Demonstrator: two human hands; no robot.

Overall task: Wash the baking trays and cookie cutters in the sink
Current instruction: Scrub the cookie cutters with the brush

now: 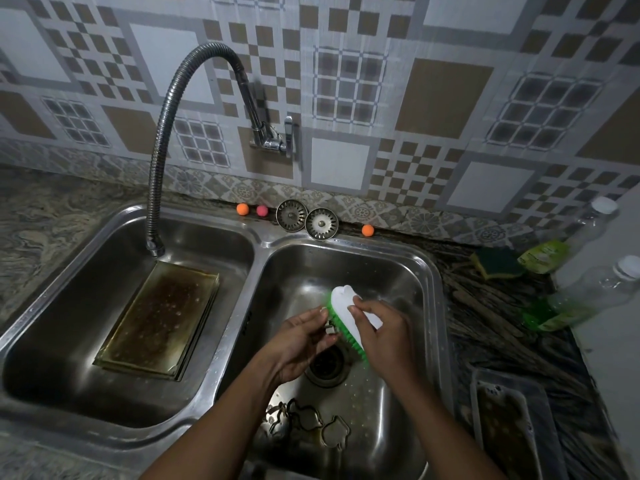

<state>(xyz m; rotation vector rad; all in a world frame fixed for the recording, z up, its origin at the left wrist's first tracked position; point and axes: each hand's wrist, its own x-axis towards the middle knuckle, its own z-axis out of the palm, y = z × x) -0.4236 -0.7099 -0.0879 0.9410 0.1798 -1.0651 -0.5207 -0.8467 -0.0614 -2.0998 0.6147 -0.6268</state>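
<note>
While the scrub goes on over the right basin, the lines below run from the fingers outward.

Left fingers: the left hand (pixel 300 344) pinches a small metal piece (pixel 330 330) between thumb and fingertips, most likely a cookie cutter, though it is too hidden to name its shape.

Right fingers: the right hand (pixel 382 336) is clenched around the white back of a scrubbing brush (pixel 349 320), its green bristles turned toward the piece in the left hand and touching it.

Cutters waiting: several loose cookie cutters (pixel 308 419) lie flat on the floor of the right basin (pixel 398 265), near the person's forearms, just below the drain (pixel 325 367).

Tray in soak: one baking tray (pixel 159 313) lies in the left basin (pixel 207 233) under the bent tap hose (pixel 162 143); its floor is dark and stained.

Second tray: another tray (pixel 509 424) rests on the worktop (pixel 491 306) to the right of the sink, spotted with droplets.

Handling, cutters: thin stiff metal bands, light, probably slippery when wet and easy to bend; better held by the outer rim with the edge away from the skin, pinched firmly so the brush does not flick them loose.

Handling, trays: stiff and heavier, likely slick with soap; best taken by the raised rim on a long side with both hands.

Supplies: a green sponge (pixel 498 266) and bottles of green dish liquid (pixel 568 303) sit on the worktop at the right.

Tap: no water is seen running.
</note>
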